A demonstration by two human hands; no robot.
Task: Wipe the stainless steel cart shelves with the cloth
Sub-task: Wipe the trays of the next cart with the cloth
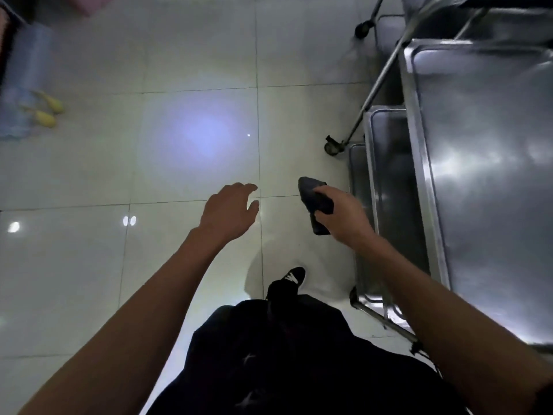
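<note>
Right hand grips dark cloth beside stainless steel cart, over floor, clear of shelves. Left hand empty, fingers loose. Likely approach step; next, press cloth onto shelf.

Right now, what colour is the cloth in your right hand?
Dark grey, close to charcoal; the cloth shows best in the head view, gripped by the right hand.

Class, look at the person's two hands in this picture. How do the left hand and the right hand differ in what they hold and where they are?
The right hand grips a dark cloth; the left hand holds nothing, its fingers loosely spread. The right hand is beside the steel cart, near its lower shelves; the left hand is farther from the cart, over the tiled floor. Both are bare and stretched forward, and neither touches the cart.
</note>
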